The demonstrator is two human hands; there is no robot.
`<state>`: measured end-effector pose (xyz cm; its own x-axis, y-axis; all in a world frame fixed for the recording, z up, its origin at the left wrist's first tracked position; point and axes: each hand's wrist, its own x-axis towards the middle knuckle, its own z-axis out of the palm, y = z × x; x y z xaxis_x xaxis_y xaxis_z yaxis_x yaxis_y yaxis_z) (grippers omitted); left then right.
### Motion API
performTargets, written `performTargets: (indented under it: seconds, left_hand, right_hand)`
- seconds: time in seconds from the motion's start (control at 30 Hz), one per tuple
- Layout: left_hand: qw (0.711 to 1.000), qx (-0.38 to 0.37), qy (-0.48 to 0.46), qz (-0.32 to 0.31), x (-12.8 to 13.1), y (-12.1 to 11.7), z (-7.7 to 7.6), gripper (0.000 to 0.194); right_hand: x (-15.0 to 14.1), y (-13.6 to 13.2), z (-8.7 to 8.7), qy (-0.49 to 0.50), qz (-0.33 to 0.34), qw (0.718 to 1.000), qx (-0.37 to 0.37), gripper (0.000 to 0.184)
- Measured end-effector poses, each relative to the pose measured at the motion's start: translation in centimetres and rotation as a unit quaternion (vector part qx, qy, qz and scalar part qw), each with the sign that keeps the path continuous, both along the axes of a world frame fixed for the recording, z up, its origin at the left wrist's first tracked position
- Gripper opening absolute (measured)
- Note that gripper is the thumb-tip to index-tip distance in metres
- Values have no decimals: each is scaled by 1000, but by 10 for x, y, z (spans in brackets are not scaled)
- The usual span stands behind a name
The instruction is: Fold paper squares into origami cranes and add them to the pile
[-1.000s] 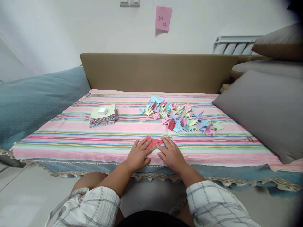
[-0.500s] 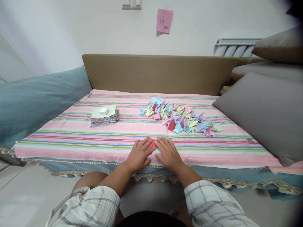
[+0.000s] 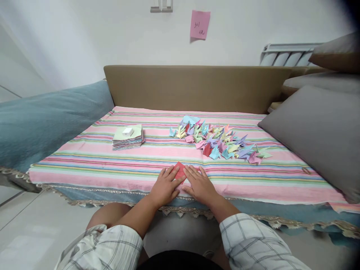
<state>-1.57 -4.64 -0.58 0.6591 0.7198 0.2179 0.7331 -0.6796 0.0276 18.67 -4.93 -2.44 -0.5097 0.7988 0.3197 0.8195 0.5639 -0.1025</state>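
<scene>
A red sheet of origami paper (image 3: 180, 171) lies flat near the front edge of the striped cloth, its lower part hidden under my hands. My left hand (image 3: 165, 186) rests on its left side, fingers stretched out. On the right side my right hand (image 3: 198, 184) lies flat, its fingertips pressing the paper. Beyond them is a heap of folded paper cranes (image 3: 216, 142) in blue, pink, yellow, purple and red. To the left stands a stack of square paper sheets (image 3: 128, 141) with a small white box (image 3: 128, 131) on top.
The striped cloth (image 3: 92, 165) covers a couch seat with a brown backrest (image 3: 180, 88). Blue-covered armrest (image 3: 56, 116) at left; grey cushions (image 3: 315, 138) at right. A small brownish item (image 3: 306, 171) lies near the cushion. A pink note (image 3: 200, 24) hangs on the wall.
The view has shifted slightly, so the surroundings sit a little further right. My right fingers have slid a little over the red paper, and more of its top shows.
</scene>
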Motion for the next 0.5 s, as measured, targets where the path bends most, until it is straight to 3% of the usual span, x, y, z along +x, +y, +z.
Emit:
performTargets:
  seconds: [0.5]
  left_hand:
    - [992,16,-56,109,-11,-1,15,33]
  right_hand:
    - [-2,-1,-1,9,-7,1000,2,64]
